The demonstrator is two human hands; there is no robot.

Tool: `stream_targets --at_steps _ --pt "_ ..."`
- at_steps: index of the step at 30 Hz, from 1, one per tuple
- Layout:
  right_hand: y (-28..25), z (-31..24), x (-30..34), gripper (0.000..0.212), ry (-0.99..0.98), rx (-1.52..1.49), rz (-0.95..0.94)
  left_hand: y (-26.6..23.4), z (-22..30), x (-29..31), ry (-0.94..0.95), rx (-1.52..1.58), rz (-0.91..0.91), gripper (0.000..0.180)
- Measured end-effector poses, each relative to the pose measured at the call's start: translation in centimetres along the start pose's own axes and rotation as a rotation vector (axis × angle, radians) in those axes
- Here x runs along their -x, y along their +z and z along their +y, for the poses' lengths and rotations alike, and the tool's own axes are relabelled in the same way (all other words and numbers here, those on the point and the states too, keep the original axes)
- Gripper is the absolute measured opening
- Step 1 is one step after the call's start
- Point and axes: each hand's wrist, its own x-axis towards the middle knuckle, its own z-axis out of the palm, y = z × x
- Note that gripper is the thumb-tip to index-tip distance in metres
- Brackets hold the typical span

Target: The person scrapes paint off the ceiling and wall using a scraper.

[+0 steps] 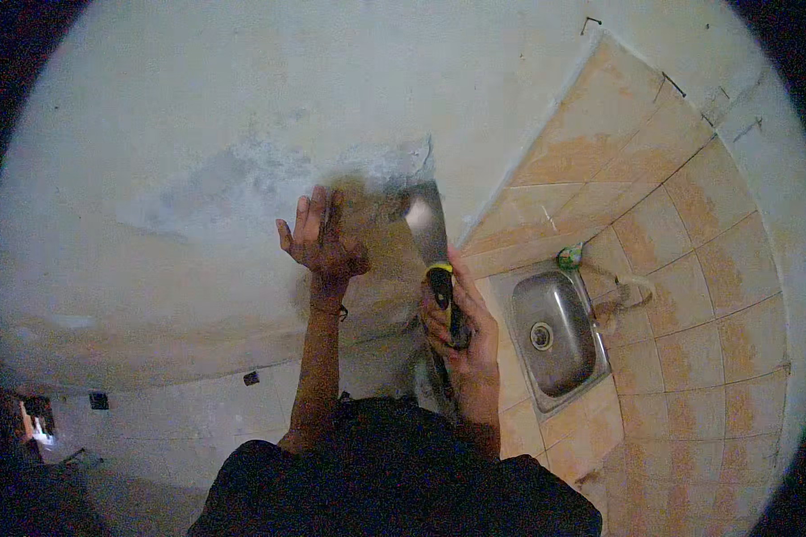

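Observation:
My right hand [475,331] is wrapped round the handle of a putty knife [430,228]. Its handle is black and yellow, and its broad metal blade points up at the wall. The blade tip is near the lower edge of a rough, grey-blue bare patch [394,163] in the pale wall paint; whether it touches is unclear. To the left, my left hand [318,237] is raised with its fingers spread, holding nothing. It is just below the patch, in front of a brownish stained area [376,215]; contact with the wall cannot be made out.
On the right, a steel sink [560,336] is set into a tiled counter. Beside its far end are a green-and-white object [569,257] and a pale pipe or tap [636,291]. Orange-and-cream tiles [681,349] line the wall there. Small dark boxes [252,379] show at lower left.

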Motion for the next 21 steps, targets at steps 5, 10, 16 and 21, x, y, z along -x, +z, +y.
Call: stream_targets --at_steps 5,10,16,21 --pt "0.9 0.4 1.2 0.055 -0.241 0.491 0.064 0.3 -0.9 0.9 -0.027 -0.055 -0.097 0.052" --pt "-0.7 1.1 -0.1 0.043 -0.624 1.066 -0.041 1.2 -0.1 0.0 -0.008 0.073 0.058 0.052" --pt "1.9 0.7 0.3 0.033 -0.618 1.263 0.13 0.2 0.2 -0.1 -0.04 0.086 0.036 0.051" --pt "2.4 0.4 -0.6 0.033 -0.537 1.191 0.167 0.2 -0.2 0.3 -0.052 0.024 -0.003 0.052"
